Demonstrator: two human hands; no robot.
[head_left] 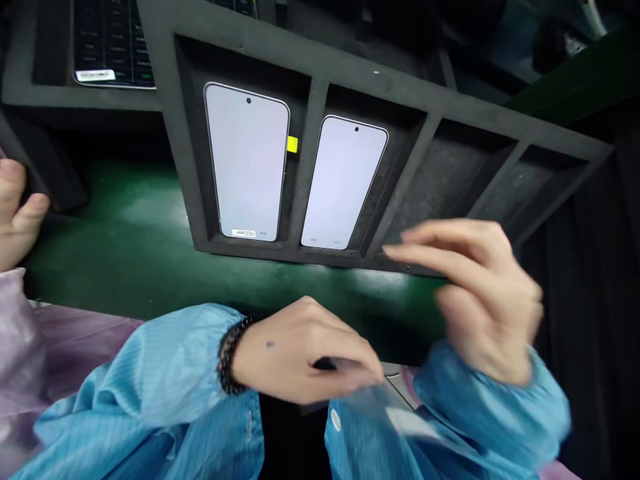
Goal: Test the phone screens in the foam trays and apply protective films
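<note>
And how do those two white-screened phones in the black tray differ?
The left white-screened, round-cornered phone bears a small white printed label near its bottom edge; the right white-screened, round-cornered phone shows none. A bright yellow tab sticks out beside the left phone, while none shows beside the right one. Both have a dark round dot near the top.

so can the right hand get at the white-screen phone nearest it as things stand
Probably yes: the right hand is close by, at the tray's near edge, and nothing covers the phone's screen. It would likely just need to clear the raised divider.
</note>
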